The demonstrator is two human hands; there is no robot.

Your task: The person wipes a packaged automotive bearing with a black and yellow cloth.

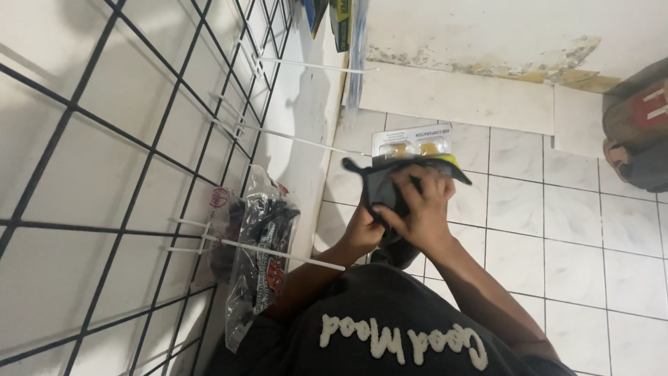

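Blister pack (pixel 412 147) just above the right hand (pixel 417 209).

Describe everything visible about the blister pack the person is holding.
The blister pack is a flat card with a pale printed top strip and a clear plastic bubble showing two small yellowish pieces. Its lower part looks dark with a yellow edge. Both hands hold it over the white tiled floor: the right hand covers its front, the left hand grips from below.

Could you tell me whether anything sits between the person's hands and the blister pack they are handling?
Nothing visible does. Both the left hand and the right hand already grip the blister pack directly, held above the white tiled floor.
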